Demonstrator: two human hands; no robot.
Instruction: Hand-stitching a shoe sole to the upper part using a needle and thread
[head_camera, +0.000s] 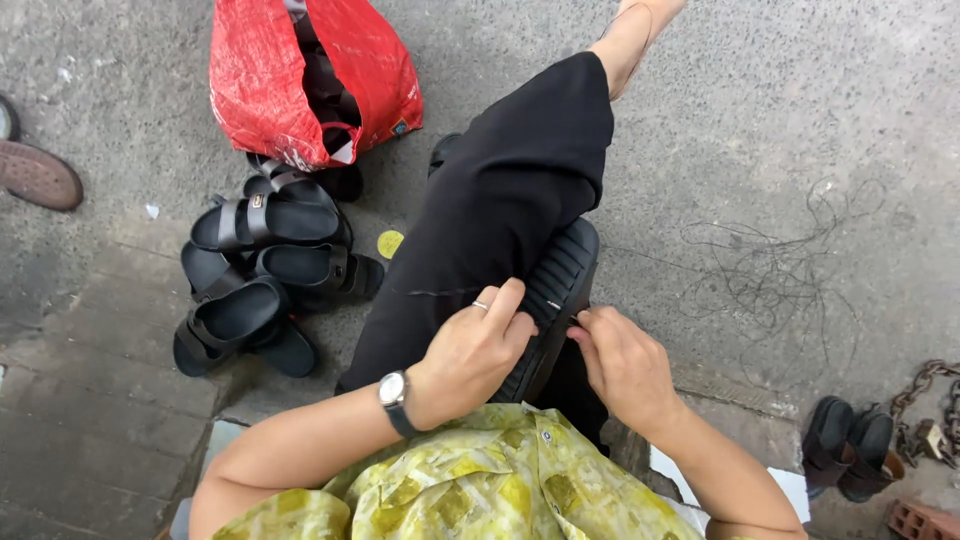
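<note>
**Sandal sole-up on lap, both hands at its near end**

Black sandal (560, 290) resting on black-trousered thigh (500, 200), ridged sole up, long axis running from near-left to far-right, far end pointing away from body. Left hand (470, 355) pinched on sandal's near left edge, fingers closed. Right hand (625, 365) fingertips pressed together at near right edge; actual clamp on sandal unclear. Red bag (265, 80) on concrete, open, holding dark sandals. More black sandals piled (265, 280) just below it.
</note>
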